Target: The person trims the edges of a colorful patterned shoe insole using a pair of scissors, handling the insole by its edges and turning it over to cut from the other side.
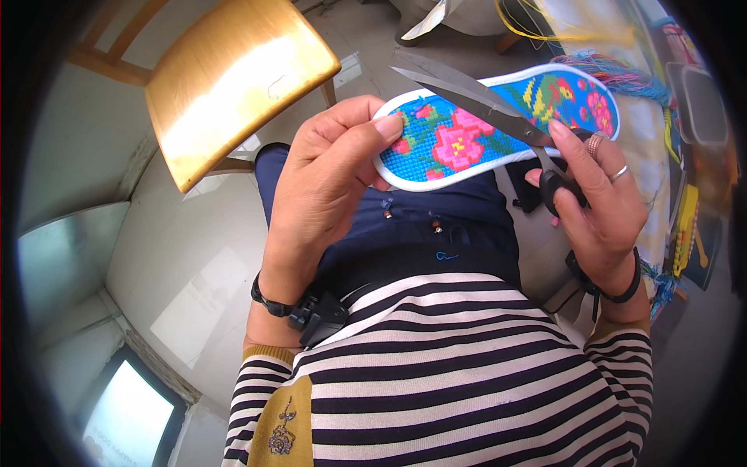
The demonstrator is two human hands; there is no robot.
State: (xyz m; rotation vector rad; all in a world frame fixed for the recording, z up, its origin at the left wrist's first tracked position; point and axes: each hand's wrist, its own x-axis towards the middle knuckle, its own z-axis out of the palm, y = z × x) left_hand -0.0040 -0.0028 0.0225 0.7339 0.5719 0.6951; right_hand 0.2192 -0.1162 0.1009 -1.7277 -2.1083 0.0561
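The head view shows the left hand [323, 159] pinching the rounded near end of a flowered, white-edged insole [459, 148] between thumb and fingers, holding it above the lap. The right hand [603, 187] grips dark-handled scissors [510, 123], their blades lying across the insole's face, tips toward the left. Good handling here likely means keeping the blades nearly flat over the stitching, the insole steady, and the left thumb clear of the points. At the right, a clear plastic container [704, 105] stands near bundled coloured threads [615, 74]; its contents are too blurred to tell.
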